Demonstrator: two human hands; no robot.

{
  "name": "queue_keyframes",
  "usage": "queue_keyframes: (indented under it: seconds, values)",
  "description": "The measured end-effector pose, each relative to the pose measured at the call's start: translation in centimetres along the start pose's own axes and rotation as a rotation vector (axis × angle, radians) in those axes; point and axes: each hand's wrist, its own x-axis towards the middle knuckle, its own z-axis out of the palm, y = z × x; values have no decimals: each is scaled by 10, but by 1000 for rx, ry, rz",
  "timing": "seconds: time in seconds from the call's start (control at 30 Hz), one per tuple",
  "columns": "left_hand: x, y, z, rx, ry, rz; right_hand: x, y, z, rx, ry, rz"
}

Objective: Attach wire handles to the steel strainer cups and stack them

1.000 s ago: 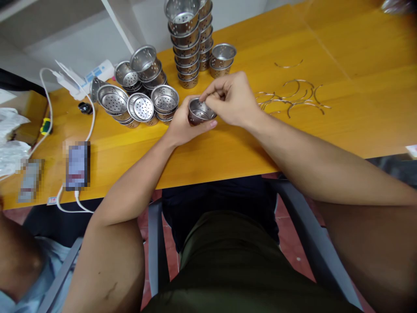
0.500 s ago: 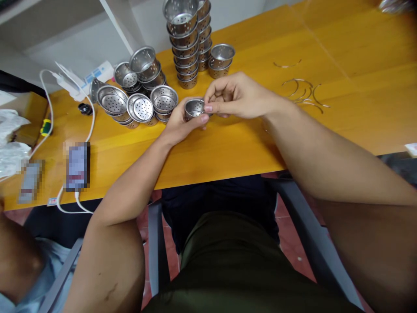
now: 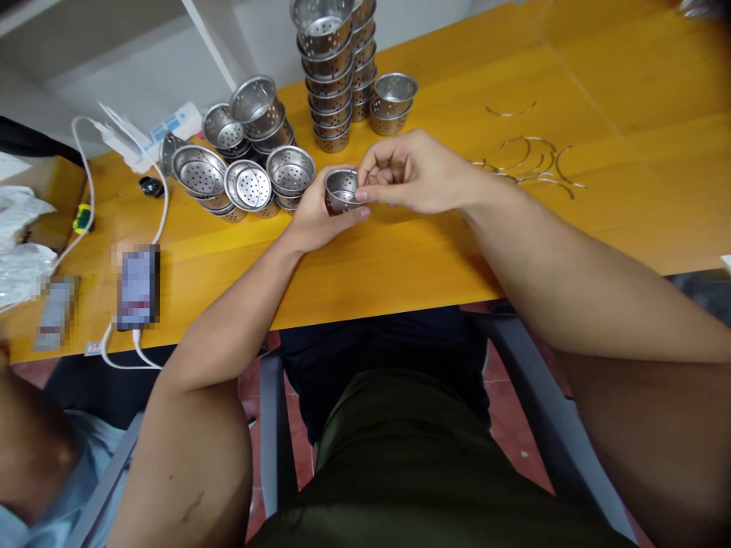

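Note:
My left hand (image 3: pixel 314 217) is wrapped round a small perforated steel strainer cup (image 3: pixel 341 190), held just above the yellow table (image 3: pixel 400 259). My right hand (image 3: pixel 414 171) is closed in a pinch at the cup's right rim, fingers curled; what it pinches is too small to make out. Several thin curved wire pieces (image 3: pixel 534 164) lie on the table to the right of my right hand. Loose strainer cups (image 3: pixel 245 183) lie just left of my left hand.
A tall stack of strainer cups (image 3: pixel 328 72) stands behind my hands, with a short stack (image 3: pixel 393 103) beside it. A phone (image 3: pixel 138 285) on a white cable (image 3: pixel 154 213) lies at the left. Another person's arm (image 3: pixel 28 449) shows at the lower left.
My right hand has shifted from above the cup to its right rim and now pinches there. The cup has tilted slightly in my left hand.

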Motion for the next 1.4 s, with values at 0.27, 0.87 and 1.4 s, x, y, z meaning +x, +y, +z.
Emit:
queue_keyframes:
  seconds: [0.27, 0.87, 1.4]
  values:
    - [-1, -1, 0, -12, 10, -35, -2, 4, -3, -52, 41, 11]
    - [4, -23, 20, -119, 13, -19, -4, 17, -5, -395, 87, -147]
    - [-2, 80, 20, -422, -250, -265, 14, 17, -20, -733, 217, 402]
